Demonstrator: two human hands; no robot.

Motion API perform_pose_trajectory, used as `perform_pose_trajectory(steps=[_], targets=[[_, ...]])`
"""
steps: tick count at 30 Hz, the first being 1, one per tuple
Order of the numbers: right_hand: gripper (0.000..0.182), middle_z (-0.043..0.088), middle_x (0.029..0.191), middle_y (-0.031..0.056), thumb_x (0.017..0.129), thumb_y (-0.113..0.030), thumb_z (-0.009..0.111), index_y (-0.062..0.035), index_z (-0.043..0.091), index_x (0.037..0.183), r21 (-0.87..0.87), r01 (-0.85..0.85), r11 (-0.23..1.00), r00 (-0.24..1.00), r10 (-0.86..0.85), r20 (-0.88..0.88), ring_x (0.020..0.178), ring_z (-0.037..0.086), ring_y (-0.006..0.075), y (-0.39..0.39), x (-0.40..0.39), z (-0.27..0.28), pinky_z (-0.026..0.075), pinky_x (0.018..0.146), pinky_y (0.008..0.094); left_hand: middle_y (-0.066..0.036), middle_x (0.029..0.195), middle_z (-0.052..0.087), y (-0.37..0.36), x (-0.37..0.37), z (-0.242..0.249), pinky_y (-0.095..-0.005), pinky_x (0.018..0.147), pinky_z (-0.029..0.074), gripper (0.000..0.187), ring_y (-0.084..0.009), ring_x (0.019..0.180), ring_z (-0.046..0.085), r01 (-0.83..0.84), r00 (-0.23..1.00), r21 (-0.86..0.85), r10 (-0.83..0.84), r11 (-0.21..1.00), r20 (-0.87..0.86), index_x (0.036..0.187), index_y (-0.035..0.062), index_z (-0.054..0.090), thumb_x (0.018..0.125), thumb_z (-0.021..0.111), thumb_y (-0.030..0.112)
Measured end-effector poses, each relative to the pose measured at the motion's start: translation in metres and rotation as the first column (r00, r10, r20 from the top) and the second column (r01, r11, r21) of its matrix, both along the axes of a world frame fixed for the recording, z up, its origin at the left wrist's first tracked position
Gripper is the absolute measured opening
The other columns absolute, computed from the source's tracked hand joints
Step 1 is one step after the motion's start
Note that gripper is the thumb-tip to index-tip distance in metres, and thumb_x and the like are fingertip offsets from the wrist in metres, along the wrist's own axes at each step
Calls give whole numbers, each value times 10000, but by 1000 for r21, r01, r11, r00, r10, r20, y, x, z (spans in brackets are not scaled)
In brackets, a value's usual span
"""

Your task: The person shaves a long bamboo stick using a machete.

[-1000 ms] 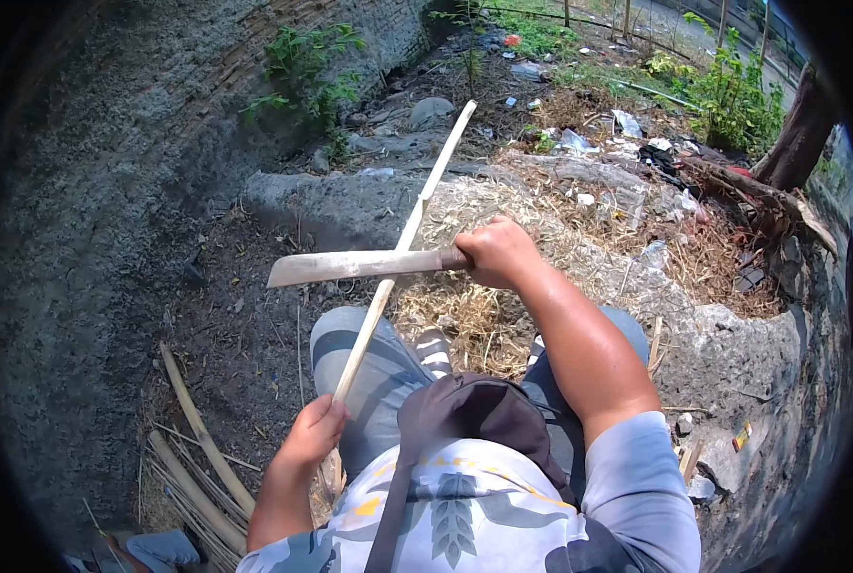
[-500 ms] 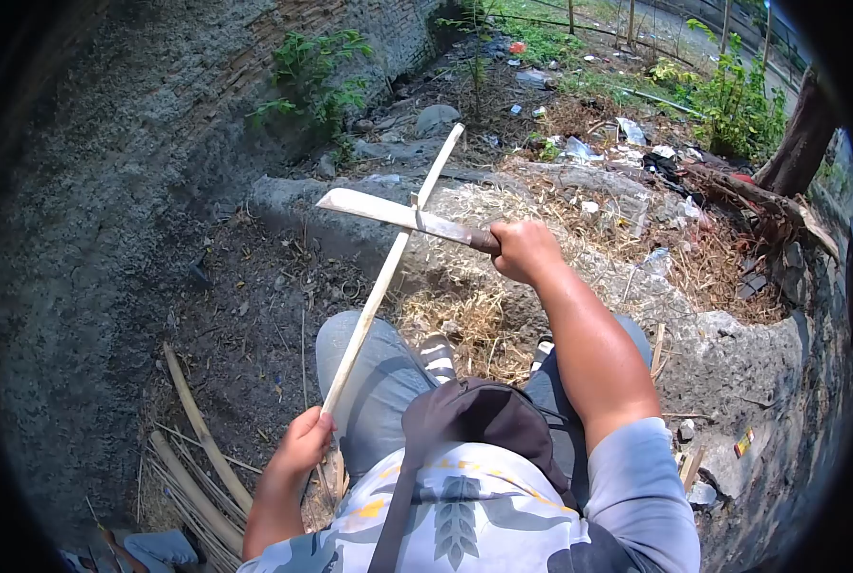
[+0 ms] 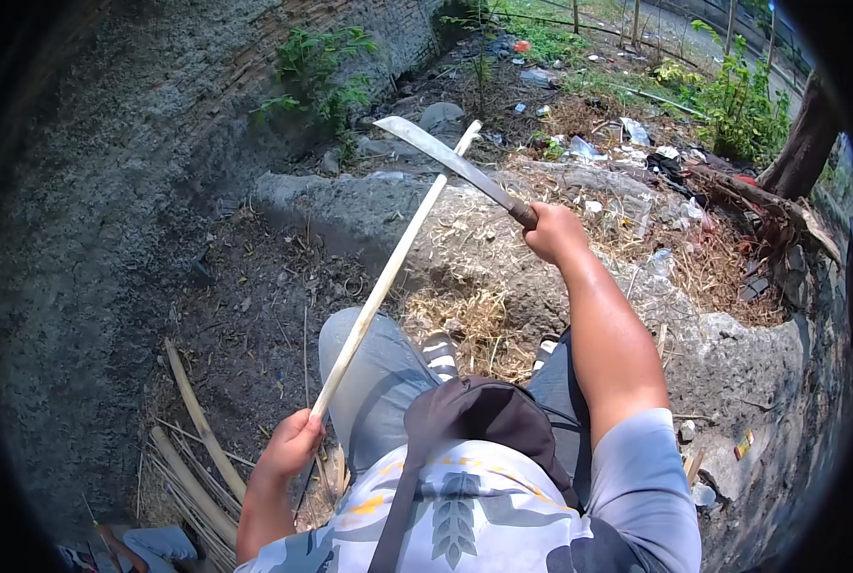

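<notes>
Pale strip (image 3: pixel 379 290), machete (image 3: pixel 457 165) across its upper part, grip of left hand (image 3: pixel 291 445) closed round strip, right hand (image 3: pixel 555 235) round handle (image 3: pixel 522 213)

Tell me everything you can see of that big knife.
The knife has a long greyish blade, metal by its look, and a brown handle, partly hidden by the right hand gripping it. Its tip points forward and to the person's left. The blade crosses over the pale stick near its far end; whether they touch is unclear.
</notes>
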State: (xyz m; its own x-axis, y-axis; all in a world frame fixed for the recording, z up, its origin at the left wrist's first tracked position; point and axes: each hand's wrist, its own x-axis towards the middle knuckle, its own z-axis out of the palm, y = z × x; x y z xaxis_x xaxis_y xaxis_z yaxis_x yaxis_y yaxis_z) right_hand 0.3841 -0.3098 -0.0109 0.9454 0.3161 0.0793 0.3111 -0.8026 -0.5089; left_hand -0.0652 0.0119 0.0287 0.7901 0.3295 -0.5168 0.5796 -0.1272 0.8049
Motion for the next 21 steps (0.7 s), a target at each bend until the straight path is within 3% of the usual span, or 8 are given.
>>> perform_pose_trajectory(steps=[3, 6, 8, 12, 15, 17, 20, 21], targets=[[235, 755, 995, 203, 818, -219, 705, -133, 730, 1035, 47, -4, 999, 1000, 3, 16, 971, 719, 405, 0, 1, -9, 564, 877, 512, 54, 662, 466, 0, -1, -5, -255, 502, 323, 337, -66, 549, 394, 24, 1000, 29, -23, 999, -19, 950, 82, 596, 1119, 517, 363], [246, 750, 1047, 173, 837, -200, 660, -159, 732, 1069, -21, -118, 993, 993, 118, -17, 1007, 713, 392, 15, -17, 5, 563, 875, 515, 48, 657, 462, -7, 9, -9, -264, 505, 319, 330, -68, 550, 392, -49, 999, -60, 49, 997, 5, 949, 81, 596, 1117, 522, 357], [199, 749, 985, 164, 831, -214, 683, -150, 721, 1017, -70, -278, 958, 957, 282, 62, 970, 721, 378, 28, -27, 1, 570, 867, 507, 43, 652, 461, -7, 17, -18, -263, 503, 316, 326, -69, 544, 390, -61, 998, -77, 63, 995, 23, 948, 81, 595, 1117, 521, 350], [121, 739, 789, 90, 774, -247, 752, -156, 708, 840, -239, -587, 773, 729, 634, 259, 818, 738, 305, 50, -50, 2, 549, 833, 435, 39, 646, 454, -13, 29, -20, -262, 499, 313, 318, -72, 536, 385, -68, 997, -121, 71, 990, 19, 949, 79, 592, 1117, 518, 339], [120, 726, 738, 63, 755, -257, 767, -173, 701, 810, -280, -638, 717, 650, 697, 303, 771, 731, 285, 50, -53, 7, 529, 827, 399, 42, 640, 436, -12, 24, -22, -264, 495, 315, 312, -75, 528, 371, -59, 998, -197, 57, 979, -15, 950, 79, 589, 1118, 510, 329], [126, 734, 801, 108, 763, -215, 740, -144, 710, 862, -189, -549, 814, 785, 580, 217, 845, 734, 326, 36, -37, 5, 546, 834, 451, 47, 639, 424, -8, 15, -22, -262, 493, 309, 302, -74, 525, 358, -40, 999, -228, 37, 973, -16, 954, 79, 587, 1118, 512, 322], [215, 748, 956, 177, 802, -209, 720, -106, 729, 991, 108, -194, 975, 981, 194, 15, 967, 717, 383, 15, -10, -8, 555, 860, 492, 53, 648, 419, -2, 2, -21, -253, 493, 296, 287, -68, 527, 346, -58, 998, -240, 50, 969, -36, 959, 84, 583, 1118, 513, 313], [241, 746, 936, 190, 825, -255, 749, -89, 733, 1000, 148, -119, 982, 993, 121, 0, 915, 716, 385, 10, 1, -17, 550, 821, 479, 55, 652, 420, -1, -3, -19, -249, 494, 291, 282, -66, 529, 343, -76, 996, -235, 65, 969, -54, 960, 86, 581, 1118, 513, 310]])
